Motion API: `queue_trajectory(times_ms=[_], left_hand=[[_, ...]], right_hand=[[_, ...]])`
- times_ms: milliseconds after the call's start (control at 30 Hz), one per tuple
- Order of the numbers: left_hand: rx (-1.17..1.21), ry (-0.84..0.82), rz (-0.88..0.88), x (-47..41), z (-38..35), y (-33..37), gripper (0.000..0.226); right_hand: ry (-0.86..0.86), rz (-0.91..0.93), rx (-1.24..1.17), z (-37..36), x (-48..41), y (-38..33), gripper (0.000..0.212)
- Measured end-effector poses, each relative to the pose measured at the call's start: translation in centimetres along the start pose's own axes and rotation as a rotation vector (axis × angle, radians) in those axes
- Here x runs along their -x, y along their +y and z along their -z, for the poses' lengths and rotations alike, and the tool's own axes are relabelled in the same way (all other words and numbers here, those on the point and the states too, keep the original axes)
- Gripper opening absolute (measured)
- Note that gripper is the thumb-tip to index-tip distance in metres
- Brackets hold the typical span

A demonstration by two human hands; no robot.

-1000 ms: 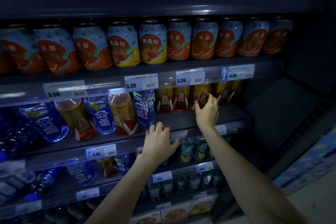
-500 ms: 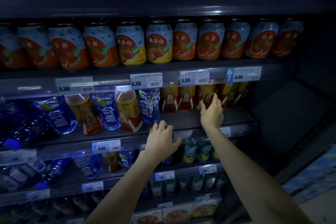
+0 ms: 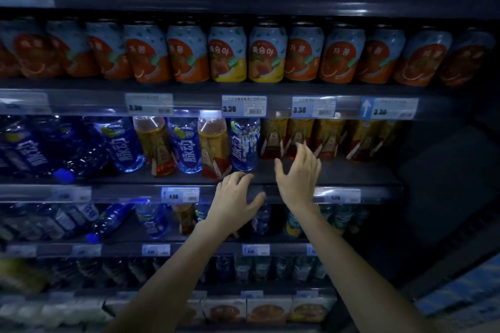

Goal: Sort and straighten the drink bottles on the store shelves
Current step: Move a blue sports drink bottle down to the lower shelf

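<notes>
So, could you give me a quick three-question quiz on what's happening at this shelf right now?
1. True or false: the right hand grips a bottle.
2. How many yellow cans stand among the orange cans? A) one B) two C) four
3. What price shows on the tag just left of the left hand?
Key: 1. False, its fingers are spread and hold nothing. 2. B. 3. 4.50.

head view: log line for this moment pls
left hand: open, at dark shelf edge | right hand: open, empty, before amber plastic tea bottles | blue plastic bottles: mixed among amber ones
</notes>
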State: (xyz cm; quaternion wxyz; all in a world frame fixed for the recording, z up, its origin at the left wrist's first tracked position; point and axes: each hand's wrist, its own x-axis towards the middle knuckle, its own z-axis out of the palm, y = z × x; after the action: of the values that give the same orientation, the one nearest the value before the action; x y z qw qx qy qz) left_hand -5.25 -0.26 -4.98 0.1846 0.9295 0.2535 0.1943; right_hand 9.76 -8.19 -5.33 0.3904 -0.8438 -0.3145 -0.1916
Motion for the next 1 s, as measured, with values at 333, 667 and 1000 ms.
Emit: queue_trajectory(times_ms=[333, 667, 1000], left_hand=[[-0.038, 0.136, 0.119, 4.9, 6.5, -10.2, 0.061], [-0.018, 0.160, 0.245, 10.3, 14.1, -22.8, 0.060], [0.150, 0.220, 0.308, 12.6, 18.4, -32.0, 0.051]], right_hand=[[-0.127, 0.178, -0.134, -4.6, 6.9, -9.1, 0.057], [-0.289, 0.339, -0.063, -10.7, 13.7, -20.3, 0.058], [-0.389, 0.334, 0.224, -16.2, 15.9, -26.9, 0.071]])
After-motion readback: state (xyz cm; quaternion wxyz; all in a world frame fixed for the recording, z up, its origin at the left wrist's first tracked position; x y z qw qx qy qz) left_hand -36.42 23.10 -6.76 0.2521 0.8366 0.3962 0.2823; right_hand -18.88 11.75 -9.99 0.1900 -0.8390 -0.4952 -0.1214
